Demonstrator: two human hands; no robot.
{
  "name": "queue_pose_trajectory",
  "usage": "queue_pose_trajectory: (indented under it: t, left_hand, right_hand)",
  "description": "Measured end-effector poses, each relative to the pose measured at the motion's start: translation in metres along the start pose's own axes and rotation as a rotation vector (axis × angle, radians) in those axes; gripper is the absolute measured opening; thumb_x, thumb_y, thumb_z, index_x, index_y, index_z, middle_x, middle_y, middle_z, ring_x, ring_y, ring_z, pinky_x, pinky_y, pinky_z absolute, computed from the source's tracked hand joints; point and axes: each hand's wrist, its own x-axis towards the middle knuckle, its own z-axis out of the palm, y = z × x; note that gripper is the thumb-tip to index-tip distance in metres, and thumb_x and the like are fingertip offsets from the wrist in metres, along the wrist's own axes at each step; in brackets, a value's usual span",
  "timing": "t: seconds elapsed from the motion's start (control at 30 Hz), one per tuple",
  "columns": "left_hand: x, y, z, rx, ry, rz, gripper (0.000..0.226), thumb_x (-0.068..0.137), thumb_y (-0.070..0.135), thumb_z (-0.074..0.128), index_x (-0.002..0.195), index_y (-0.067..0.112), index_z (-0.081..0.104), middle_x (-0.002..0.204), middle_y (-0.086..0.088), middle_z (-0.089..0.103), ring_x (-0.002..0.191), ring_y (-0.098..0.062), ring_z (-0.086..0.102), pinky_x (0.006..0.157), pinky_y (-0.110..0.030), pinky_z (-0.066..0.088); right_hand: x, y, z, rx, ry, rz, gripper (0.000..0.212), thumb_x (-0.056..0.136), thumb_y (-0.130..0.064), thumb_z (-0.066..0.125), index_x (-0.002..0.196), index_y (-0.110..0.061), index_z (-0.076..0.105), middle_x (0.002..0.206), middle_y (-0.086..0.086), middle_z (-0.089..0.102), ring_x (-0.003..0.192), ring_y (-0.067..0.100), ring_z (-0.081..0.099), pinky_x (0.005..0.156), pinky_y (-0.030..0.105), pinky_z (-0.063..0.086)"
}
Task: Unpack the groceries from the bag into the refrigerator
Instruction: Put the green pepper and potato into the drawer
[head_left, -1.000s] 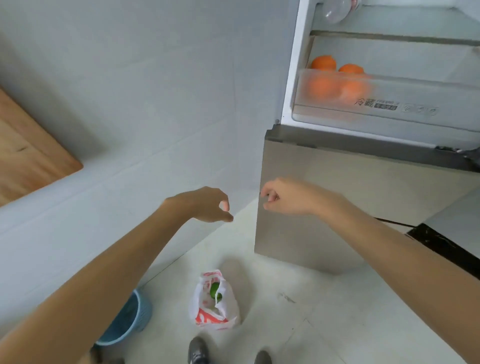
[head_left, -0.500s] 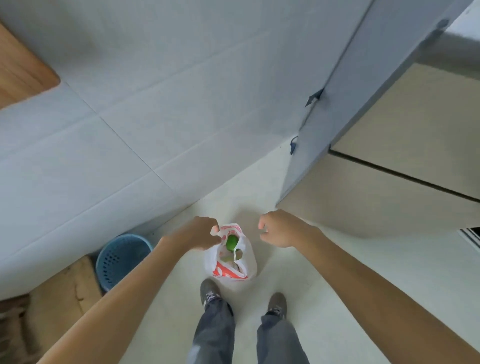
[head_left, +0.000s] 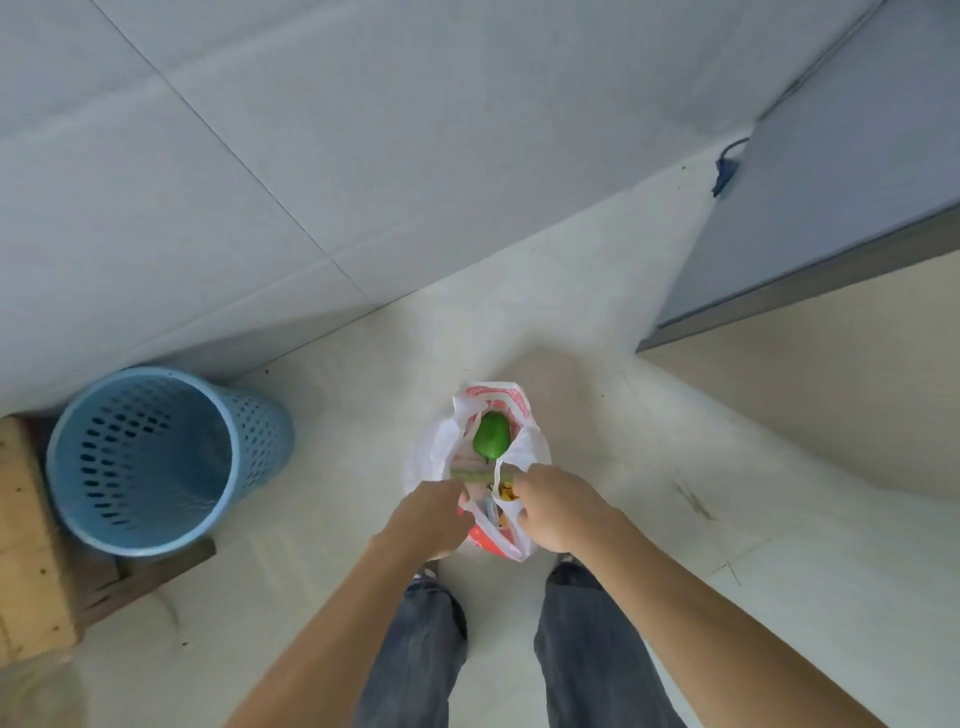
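Observation:
A white plastic bag (head_left: 441, 441) with red print stands on the floor between my feet. Inside it a green pepper (head_left: 490, 435) shows at the top, with a pale green stalk and a yellow packet below it. My left hand (head_left: 426, 514) grips the bag's left rim. My right hand (head_left: 556, 509) holds the right rim and handle, pulling the mouth apart. The refrigerator's beige lower front (head_left: 810, 374) and grey side (head_left: 831, 176) rise at the right; its inside is out of view.
A blue perforated waste basket (head_left: 156, 462) stands at the left by the tiled wall (head_left: 311, 156). A wooden block or stool (head_left: 31, 545) sits beside it at the far left. A blue cable clip (head_left: 724, 171) hangs near the refrigerator's side.
I have bent down from the refrigerator to the floor. Both hands dropped to the bag and took hold of its rim, spreading it wider.

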Motion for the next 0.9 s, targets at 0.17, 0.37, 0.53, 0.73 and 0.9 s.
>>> queue_pose_trajectory:
  t: [0.17, 0.37, 0.53, 0.73, 0.9]
  left_hand:
    - [0.090, -0.032, 0.067, 0.117, -0.006, 0.222, 0.044, 0.094, 0.003, 0.047, 0.130, 0.025, 0.058, 0.130, 0.004, 0.061, 0.116, -0.019, 0.059, 0.102, -0.030, 0.047]
    - [0.143, -0.079, 0.092, 0.712, 0.121, 0.321, 0.046, 0.096, 0.013, 0.044, 0.142, 0.014, 0.044, 0.155, -0.011, 0.034, 0.150, -0.029, 0.016, 0.123, -0.047, 0.005]
    - [0.143, -0.121, 0.092, 0.770, 0.124, 0.250, 0.054, 0.089, 0.019, 0.061, 0.141, 0.019, 0.048, 0.154, -0.014, 0.038, 0.146, -0.035, 0.027, 0.119, -0.054, 0.016]
    - [0.127, -0.128, 0.088, 0.683, 0.113, 0.230, 0.059, 0.070, 0.026, 0.083, 0.126, 0.018, 0.065, 0.126, -0.009, 0.068, 0.117, -0.034, 0.063, 0.104, -0.055, 0.043]
    - [0.140, -0.091, 0.101, 0.375, 0.124, 0.230, 0.041, 0.097, 0.021, 0.056, 0.138, 0.023, 0.049, 0.140, 0.002, 0.058, 0.124, -0.020, 0.058, 0.107, -0.039, 0.046]
  right_hand:
    - [0.090, 0.022, 0.069, -0.341, 0.054, -0.264, 0.026, 0.089, -0.015, 0.057, 0.112, -0.009, 0.067, 0.130, 0.010, 0.058, 0.123, 0.028, 0.049, 0.104, 0.038, 0.037]
    - [0.144, 0.057, 0.112, -0.603, 0.056, -0.344, 0.042, 0.098, -0.024, 0.049, 0.138, -0.013, 0.053, 0.158, 0.013, 0.032, 0.151, 0.029, 0.011, 0.123, 0.046, 0.000]
    - [0.143, 0.082, 0.126, -0.629, -0.034, -0.198, 0.051, 0.099, -0.027, 0.048, 0.147, -0.010, 0.041, 0.163, 0.017, 0.008, 0.152, 0.033, -0.002, 0.120, 0.049, -0.010]
    - [0.131, 0.099, 0.131, -0.543, 0.039, -0.116, 0.052, 0.100, -0.029, 0.048, 0.147, -0.006, 0.040, 0.162, 0.018, 0.017, 0.151, 0.034, 0.005, 0.121, 0.049, -0.006]
    - [0.140, 0.070, 0.122, -0.233, 0.103, -0.264, 0.036, 0.090, -0.021, 0.063, 0.124, -0.011, 0.064, 0.137, 0.006, 0.056, 0.130, 0.024, 0.048, 0.115, 0.040, 0.035]
